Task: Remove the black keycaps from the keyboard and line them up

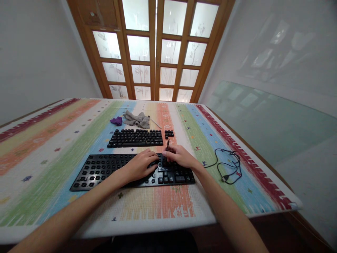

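Observation:
A black keyboard [105, 170] lies on the striped table cover [210, 140], most of its keycaps off at the left. My left hand [139, 165] rests on the keyboard's middle with its fingers curled down on it. My right hand [179, 156] is closed round a thin dark tool [167, 144] that points up from the keyboard's right part. Behind the keyboard, removed black keycaps [135, 137] lie arranged in rows, with a small separate group of keycaps [169, 134] to their right.
A black cable [229, 165] lies coiled to the right of the keyboard. At the back are a grey cloth [137, 119], a purple cloth [116, 121] and a thin stick [155, 122]. A wooden glass-paned door [155, 52] stands behind the table.

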Demonstrator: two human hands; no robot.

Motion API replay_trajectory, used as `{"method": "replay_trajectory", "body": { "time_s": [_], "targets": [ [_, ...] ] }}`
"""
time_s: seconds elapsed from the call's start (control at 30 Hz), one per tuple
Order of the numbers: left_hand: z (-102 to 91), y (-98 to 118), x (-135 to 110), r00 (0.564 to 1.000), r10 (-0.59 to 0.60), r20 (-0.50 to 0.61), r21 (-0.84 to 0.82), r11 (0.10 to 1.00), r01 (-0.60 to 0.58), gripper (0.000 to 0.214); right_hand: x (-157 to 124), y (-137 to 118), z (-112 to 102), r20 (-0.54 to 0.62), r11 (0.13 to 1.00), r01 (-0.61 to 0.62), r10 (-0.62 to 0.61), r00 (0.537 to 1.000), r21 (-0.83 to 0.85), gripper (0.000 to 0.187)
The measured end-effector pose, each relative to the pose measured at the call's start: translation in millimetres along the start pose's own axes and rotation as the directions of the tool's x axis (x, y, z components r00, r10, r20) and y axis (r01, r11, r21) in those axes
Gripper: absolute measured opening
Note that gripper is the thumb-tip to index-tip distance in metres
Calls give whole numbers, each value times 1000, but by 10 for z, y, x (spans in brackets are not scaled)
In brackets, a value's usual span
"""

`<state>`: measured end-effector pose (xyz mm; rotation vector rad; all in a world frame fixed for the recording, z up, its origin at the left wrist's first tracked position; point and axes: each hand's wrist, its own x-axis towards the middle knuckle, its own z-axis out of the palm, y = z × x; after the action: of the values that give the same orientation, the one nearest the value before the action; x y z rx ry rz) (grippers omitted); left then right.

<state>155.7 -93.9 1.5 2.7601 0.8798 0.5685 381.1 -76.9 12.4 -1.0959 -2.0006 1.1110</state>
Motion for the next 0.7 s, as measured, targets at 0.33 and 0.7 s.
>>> {"method": "replay_trajectory", "body": {
  "time_s": [0.33, 0.7],
  "targets": [
    [-73, 29, 21, 997, -71, -40, -149, 987, 64, 24, -58, -37, -71, -113, 980, -26, 49, 992, 198, 19],
    [-97, 35, 199, 970, -243, 19, -649, 735, 197, 37, -145, -95, -111, 17, 940, 82, -93, 996, 332, 12]
  ]
}}
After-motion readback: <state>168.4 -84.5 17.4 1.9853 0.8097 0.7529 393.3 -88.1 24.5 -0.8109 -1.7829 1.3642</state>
